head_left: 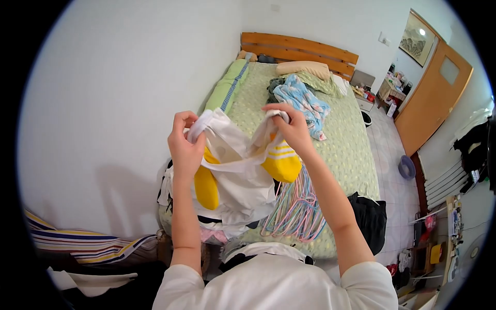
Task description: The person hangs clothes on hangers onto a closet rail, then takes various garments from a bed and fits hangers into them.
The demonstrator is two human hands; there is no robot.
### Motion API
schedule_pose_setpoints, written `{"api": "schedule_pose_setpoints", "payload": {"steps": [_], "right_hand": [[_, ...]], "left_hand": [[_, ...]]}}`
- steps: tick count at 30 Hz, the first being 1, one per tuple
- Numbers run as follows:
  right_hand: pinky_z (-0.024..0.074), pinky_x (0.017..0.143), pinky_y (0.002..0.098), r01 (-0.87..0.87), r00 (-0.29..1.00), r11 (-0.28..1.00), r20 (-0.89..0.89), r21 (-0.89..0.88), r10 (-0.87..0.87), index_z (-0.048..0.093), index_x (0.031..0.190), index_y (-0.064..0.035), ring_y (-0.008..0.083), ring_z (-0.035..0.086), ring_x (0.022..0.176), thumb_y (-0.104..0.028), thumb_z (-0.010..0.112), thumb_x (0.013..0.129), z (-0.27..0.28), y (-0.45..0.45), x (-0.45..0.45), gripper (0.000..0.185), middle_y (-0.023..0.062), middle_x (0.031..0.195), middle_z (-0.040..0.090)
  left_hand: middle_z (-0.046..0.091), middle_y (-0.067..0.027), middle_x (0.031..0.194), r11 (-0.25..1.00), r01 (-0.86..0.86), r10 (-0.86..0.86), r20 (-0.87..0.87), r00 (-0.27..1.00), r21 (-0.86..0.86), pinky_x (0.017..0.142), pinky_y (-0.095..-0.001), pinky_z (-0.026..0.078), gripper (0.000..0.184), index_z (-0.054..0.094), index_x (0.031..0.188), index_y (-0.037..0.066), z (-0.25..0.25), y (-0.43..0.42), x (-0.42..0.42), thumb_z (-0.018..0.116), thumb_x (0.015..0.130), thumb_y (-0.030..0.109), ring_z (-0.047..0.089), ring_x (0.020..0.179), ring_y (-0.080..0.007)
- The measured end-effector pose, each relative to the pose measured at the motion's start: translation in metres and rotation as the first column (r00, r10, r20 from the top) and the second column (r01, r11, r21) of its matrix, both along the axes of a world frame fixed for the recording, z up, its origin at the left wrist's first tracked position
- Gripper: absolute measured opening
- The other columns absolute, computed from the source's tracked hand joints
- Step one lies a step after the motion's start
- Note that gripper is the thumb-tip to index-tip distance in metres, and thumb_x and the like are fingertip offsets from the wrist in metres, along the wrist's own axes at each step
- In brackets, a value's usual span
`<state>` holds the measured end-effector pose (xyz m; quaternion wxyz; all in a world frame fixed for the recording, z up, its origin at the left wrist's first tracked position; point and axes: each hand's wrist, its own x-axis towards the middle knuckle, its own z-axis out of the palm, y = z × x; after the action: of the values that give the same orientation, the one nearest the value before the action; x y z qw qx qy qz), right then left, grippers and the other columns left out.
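Observation:
Both my hands are raised over the near end of the bed, closed on a white and yellow garment [227, 135]. My left hand [187, 142] pinches a white, band-like edge on the left. Another white edge, on the right, is between the fingers and thumb of my right hand [293, 129]. Rounded, sock-like yellow parts hang below both hands, with white stripes on the right one. Whether this is one piece or several cannot be told. Beneath lies white cloth [243, 209], beside a heap of pastel clothes hangers [297, 212].
The bed [346, 155] has a wooden headboard [299, 49]. A blue patterned cloth [305, 103] is crumpled farther up it, and black clothing [368, 219] hangs over the right edge. A purple basin [406, 167] stands on the floor near the open door [434, 95]. A wall rises on the left.

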<state>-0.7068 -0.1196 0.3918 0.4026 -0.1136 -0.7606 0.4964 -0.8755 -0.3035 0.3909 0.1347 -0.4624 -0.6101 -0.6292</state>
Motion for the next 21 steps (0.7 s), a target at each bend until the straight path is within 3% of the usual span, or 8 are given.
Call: {"api": "schedule_pose_setpoints", "payload": {"steps": [2,5,8,10,12,13,16,21], "right_hand": [[0.0426,0.072,0.0234,0.082,0.987,0.98,-0.152,0.179,-0.055,0.065,0.1,-0.0041,0.0101,0.053,0.082,0.002,0.049,0.081,0.015,-0.01,-0.006,0.026,0.0019,0.089,0.058],[0.0427,0.074,0.0242,0.062,0.985,0.987,-0.167,0.145,-0.038,0.064,0.1,-0.0042,0.011,0.053,0.084,0.002,0.051,0.081,0.013,-0.022,-0.013,0.024,0.0033,0.089,0.056],[0.0448,0.074,0.026,0.012,0.998,0.998,-0.055,0.057,-0.009,0.064,0.101,-0.0051,0.0121,0.055,0.082,-0.003,0.055,0.08,-0.021,-0.028,-0.026,0.023,0.004,0.089,0.059],[0.0458,0.075,0.0269,0.009,0.993,1.0,0.119,-0.023,-0.006,0.063,0.102,-0.0054,0.0128,0.056,0.082,-0.005,0.058,0.079,-0.061,-0.026,-0.038,0.023,0.0043,0.09,0.06],[0.0462,0.077,0.028,0.016,0.988,0.992,0.155,-0.124,0.003,0.063,0.102,-0.0056,0.0135,0.058,0.086,-0.009,0.06,0.078,-0.127,-0.02,-0.05,0.024,0.0052,0.092,0.062],[0.0462,0.078,0.028,0.023,0.985,0.989,0.171,-0.146,0.002,0.063,0.101,-0.0056,0.0135,0.058,0.086,-0.009,0.061,0.078,-0.16,-0.017,-0.054,0.024,0.005,0.091,0.062],[0.046,0.078,0.028,0.106,0.962,0.946,0.272,-0.305,-0.02,0.063,0.1,-0.0051,0.0132,0.058,0.085,-0.011,0.061,0.079,-0.243,-0.017,-0.048,0.022,0.0049,0.09,0.063],[0.0467,0.076,0.0284,0.349,0.887,0.804,0.447,-0.482,-0.116,0.063,0.101,-0.0039,0.0143,0.059,0.083,-0.016,0.062,0.079,-0.335,-0.008,-0.028,0.025,0.0055,0.088,0.063]], "left_hand": [[0.061,-0.0061,0.083,0.98,-0.194,0.198,-0.171,0.965,0.039,0.06,-0.0279,0.046,0.03,0.052,0.1,0.005,0.016,-0.002,0.012,0.059,0.073,-0.007,0.057,0.068,-0.019],[0.061,-0.0081,0.079,0.952,-0.28,0.296,-0.147,0.944,0.123,0.057,-0.0317,0.046,0.021,0.054,0.093,0.004,0.026,-0.001,0.026,0.062,0.075,-0.002,0.059,0.063,-0.0263],[0.062,-0.0134,0.079,0.882,-0.334,0.365,0.034,0.93,-0.331,0.059,-0.0361,0.047,0.016,0.056,0.092,0.003,0.012,-0.001,0.019,0.062,0.078,0.009,0.06,0.067,-0.0317],[0.063,-0.0177,0.079,0.708,-0.381,0.346,-0.179,0.921,-0.594,0.062,-0.0386,0.048,0.024,0.059,0.094,0.0,-0.033,0.007,-0.01,0.06,0.081,0.021,0.06,0.07,-0.0367],[0.064,-0.0184,0.081,0.685,-0.282,0.236,-0.161,0.958,-0.672,0.063,-0.0382,0.048,0.03,0.061,0.094,-0.002,-0.113,0.014,-0.049,0.06,0.081,0.025,0.062,0.072,-0.0348],[0.064,-0.017,0.084,0.693,-0.009,0.117,0.1,0.988,-0.721,0.064,-0.0365,0.048,0.03,0.06,0.094,-0.003,-0.146,0.015,-0.063,0.06,0.081,0.024,0.063,0.074,-0.0312],[0.064,-0.0103,0.089,0.665,0.51,-0.082,0.626,0.776,-0.545,0.065,-0.0325,0.049,0.029,0.059,0.1,-0.002,-0.203,0.008,-0.055,0.058,0.081,0.02,0.063,0.077,-0.0213],[0.06,-0.0085,0.093,0.657,0.692,0.076,0.939,0.334,-0.3,0.07,-0.0336,0.05,0.033,0.054,0.109,0.0,-0.283,0.002,-0.055,0.057,0.083,0.019,0.061,0.083,-0.0214]]}}
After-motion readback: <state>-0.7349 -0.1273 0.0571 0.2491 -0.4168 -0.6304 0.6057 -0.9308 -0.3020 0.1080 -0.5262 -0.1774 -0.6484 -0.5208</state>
